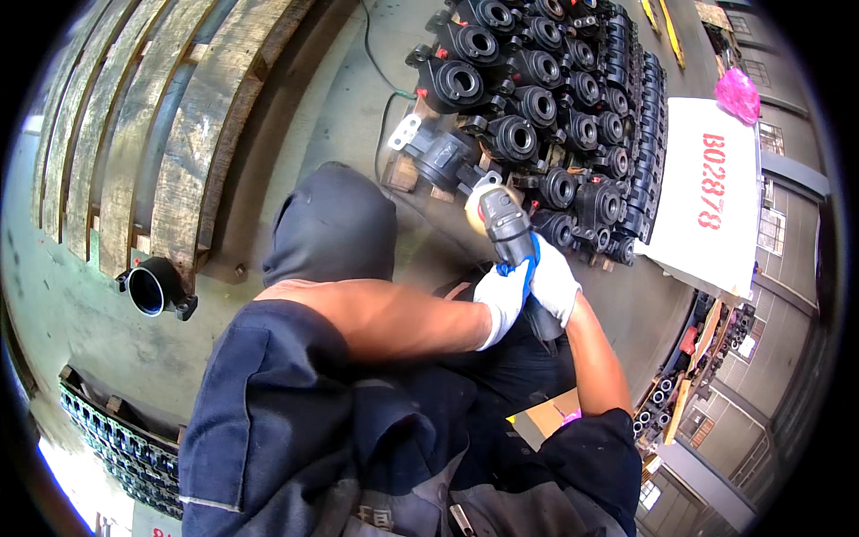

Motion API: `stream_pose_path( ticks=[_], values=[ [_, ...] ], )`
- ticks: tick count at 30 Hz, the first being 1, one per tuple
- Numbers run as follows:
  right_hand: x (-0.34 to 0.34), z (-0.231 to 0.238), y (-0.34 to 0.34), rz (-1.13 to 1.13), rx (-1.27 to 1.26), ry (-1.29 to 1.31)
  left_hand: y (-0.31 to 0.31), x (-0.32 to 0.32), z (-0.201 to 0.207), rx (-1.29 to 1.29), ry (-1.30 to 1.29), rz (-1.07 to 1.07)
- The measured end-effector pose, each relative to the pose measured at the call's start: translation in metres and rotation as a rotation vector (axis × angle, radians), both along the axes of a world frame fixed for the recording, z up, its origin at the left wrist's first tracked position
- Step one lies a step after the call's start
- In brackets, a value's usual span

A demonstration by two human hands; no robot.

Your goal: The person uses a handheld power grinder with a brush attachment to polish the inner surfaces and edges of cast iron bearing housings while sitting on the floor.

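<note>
Both my hands wear white gloves and grip a black and grey angle grinder (508, 225). My left hand (501, 300) is closed around its body, with a bit of blue material showing by the fingers. My right hand (553, 282) wraps the tool from the right side, close against the left. The pale yellowish disc (484, 208) at the grinder's head is at the near end of a grey metal casting (446, 161); whether it touches is hard to make out. That casting has a flat lug with holes and lies by a wooden block (401, 174).
Rows of black ring-shaped castings (539, 106) stand just beyond the grinder. A white printed board (711, 192) with a pink bag (738, 96) is at right. Wooden pallets (192, 134) and a black pipe fitting (154, 288) are at left. A dark cable (383, 121) crosses the floor.
</note>
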State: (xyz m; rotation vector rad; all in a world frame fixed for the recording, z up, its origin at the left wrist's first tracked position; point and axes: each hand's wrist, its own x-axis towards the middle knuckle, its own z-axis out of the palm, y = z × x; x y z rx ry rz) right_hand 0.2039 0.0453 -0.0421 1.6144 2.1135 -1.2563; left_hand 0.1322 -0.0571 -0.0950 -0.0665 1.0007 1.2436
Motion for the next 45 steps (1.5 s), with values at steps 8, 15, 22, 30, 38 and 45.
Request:
stream_pose_path(
  ticks=[8,15,22,30,38,45],
  values=[
    [-0.007,-0.002,-0.009,0.004,0.006,0.085,-0.006,-0.012,0.006,-0.083,0.135,-0.098],
    [-0.015,-0.021,0.016,-0.103,0.011,0.197,0.018,-0.029,0.022,-0.096,0.131,0.079],
    [-0.028,-0.008,0.029,-0.198,-0.017,0.332,0.035,-0.054,0.048,-0.071,0.029,0.104],
    [-0.024,0.023,0.021,-0.434,0.004,0.607,0.046,-0.053,0.045,0.223,-0.130,-0.024],
    [0.001,0.043,0.039,-0.789,-0.139,0.944,0.057,-0.072,0.050,0.506,0.055,-0.119],
    [0.013,0.043,0.036,-0.783,-0.212,1.085,0.093,-0.065,0.049,0.346,-0.093,-0.253]
  ],
)
